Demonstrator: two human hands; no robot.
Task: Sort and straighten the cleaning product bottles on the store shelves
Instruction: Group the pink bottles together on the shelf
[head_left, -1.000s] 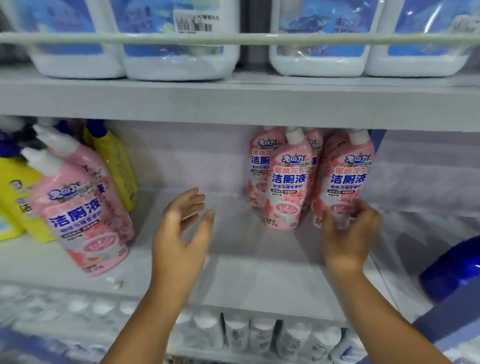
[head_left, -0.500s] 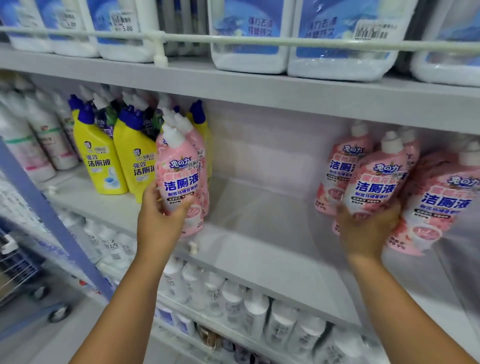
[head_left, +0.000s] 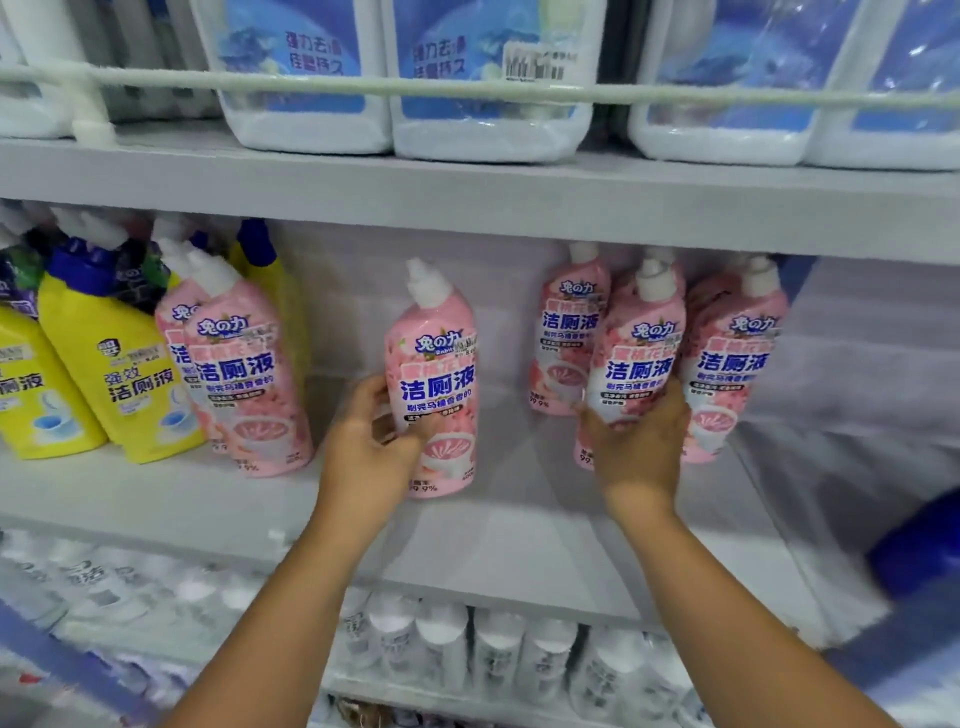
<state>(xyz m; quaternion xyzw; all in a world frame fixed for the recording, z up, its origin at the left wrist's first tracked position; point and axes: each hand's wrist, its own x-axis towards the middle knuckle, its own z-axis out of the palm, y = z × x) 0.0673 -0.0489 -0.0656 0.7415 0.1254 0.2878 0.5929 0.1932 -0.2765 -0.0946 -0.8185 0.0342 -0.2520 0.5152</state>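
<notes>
My left hand (head_left: 371, 447) grips a pink toilet-cleaner bottle (head_left: 439, 374) with a white cap, held upright over the middle of the white shelf (head_left: 493, 540). My right hand (head_left: 636, 441) is wrapped around the lower part of another pink bottle (head_left: 641, 358) in the right-hand group, with more pink bottles (head_left: 735, 358) beside and behind it. On the left stand two pink bottles (head_left: 244, 384) next to yellow bottles (head_left: 124, 379) with blue caps.
Large white jugs (head_left: 488, 78) with blue labels sit on the upper shelf behind a white rail (head_left: 363, 85). White-capped bottles (head_left: 493, 654) fill the shelf below. A blue object (head_left: 919, 540) pokes in at the right edge.
My left hand has carried a pink bottle from the left group to the middle of the shelf. My right hand stays on a bottle in the right group. The view swung right.
</notes>
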